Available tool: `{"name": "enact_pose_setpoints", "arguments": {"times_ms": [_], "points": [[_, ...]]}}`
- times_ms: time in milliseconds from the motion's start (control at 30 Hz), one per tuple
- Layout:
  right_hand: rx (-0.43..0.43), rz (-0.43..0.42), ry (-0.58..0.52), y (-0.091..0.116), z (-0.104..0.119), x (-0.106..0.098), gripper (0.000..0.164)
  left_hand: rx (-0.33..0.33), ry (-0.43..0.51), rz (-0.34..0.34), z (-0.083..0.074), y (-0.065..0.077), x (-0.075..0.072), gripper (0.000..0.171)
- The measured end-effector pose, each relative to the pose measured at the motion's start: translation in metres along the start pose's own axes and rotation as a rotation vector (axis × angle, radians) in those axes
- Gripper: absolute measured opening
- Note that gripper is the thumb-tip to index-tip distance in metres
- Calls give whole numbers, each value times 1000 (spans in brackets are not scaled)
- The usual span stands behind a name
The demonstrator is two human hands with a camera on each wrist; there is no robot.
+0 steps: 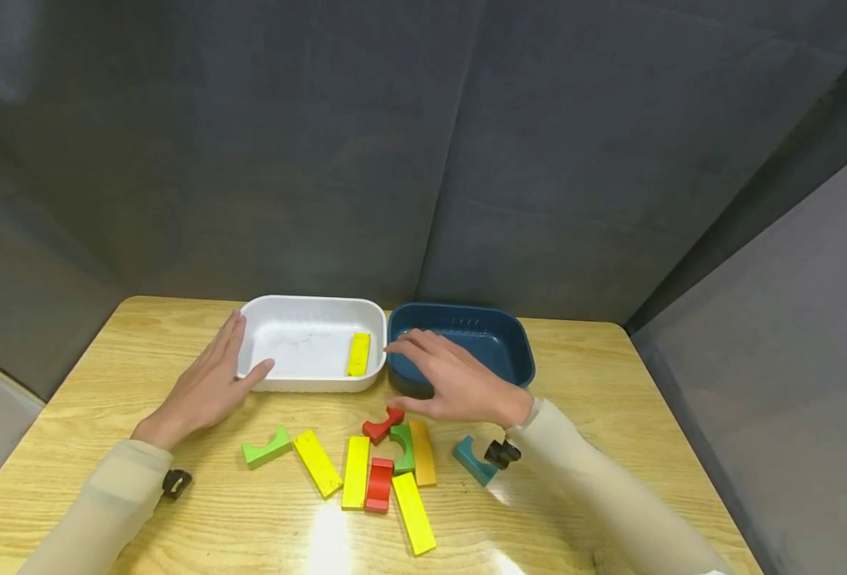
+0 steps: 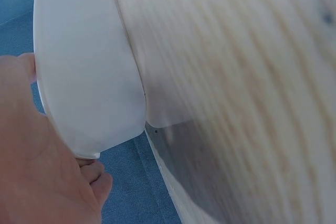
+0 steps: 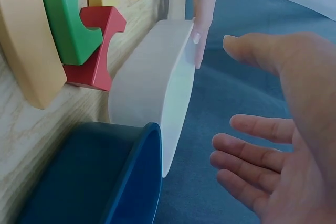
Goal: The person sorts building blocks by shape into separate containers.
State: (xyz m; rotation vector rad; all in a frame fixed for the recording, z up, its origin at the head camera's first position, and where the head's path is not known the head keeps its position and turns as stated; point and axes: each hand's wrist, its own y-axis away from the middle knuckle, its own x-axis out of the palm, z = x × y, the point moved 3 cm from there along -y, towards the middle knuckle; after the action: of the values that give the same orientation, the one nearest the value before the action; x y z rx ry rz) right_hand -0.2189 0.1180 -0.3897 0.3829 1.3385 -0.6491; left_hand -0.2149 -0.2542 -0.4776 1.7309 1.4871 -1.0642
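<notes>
At the left end of the white tray [image 1: 301,386], my left hand [image 1: 211,379] touches the rim with mostly straight fingers, its thumb over the near left corner. In the left wrist view, that hand [image 2: 47,166] lies along the tray's rim [image 2: 38,72]. One yellow block [image 1: 359,354] lies inside the tray at its right end. My right hand [image 1: 455,379] hovers over the near left part of the dark blue tray [image 1: 531,375]. Seen from the right wrist, this hand [image 3: 278,145] holds nothing, its fingers spread and thumb apart.
In front of the trays lie a red arch block [image 1: 383,426], green arch blocks [image 1: 265,449], several yellow blocks [image 1: 317,463], an orange block [image 1: 423,454] and another red block [image 1: 379,485]. A teal arch block [image 1: 474,461] lies beneath the right wrist. Dark fabric [image 1: 423,160] hangs behind the table.
</notes>
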Motion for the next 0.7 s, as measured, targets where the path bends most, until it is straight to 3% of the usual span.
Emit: {"name": "enact_pose_setpoints", "arguments": {"times_ms": [433,700], "points": [[-36,-64,-7,26,7,0,70,6,-1,-4,1,2,2,100],[5,-60,-39,40,11,1,70,10,-2,-5,0,1,3,100]]}}
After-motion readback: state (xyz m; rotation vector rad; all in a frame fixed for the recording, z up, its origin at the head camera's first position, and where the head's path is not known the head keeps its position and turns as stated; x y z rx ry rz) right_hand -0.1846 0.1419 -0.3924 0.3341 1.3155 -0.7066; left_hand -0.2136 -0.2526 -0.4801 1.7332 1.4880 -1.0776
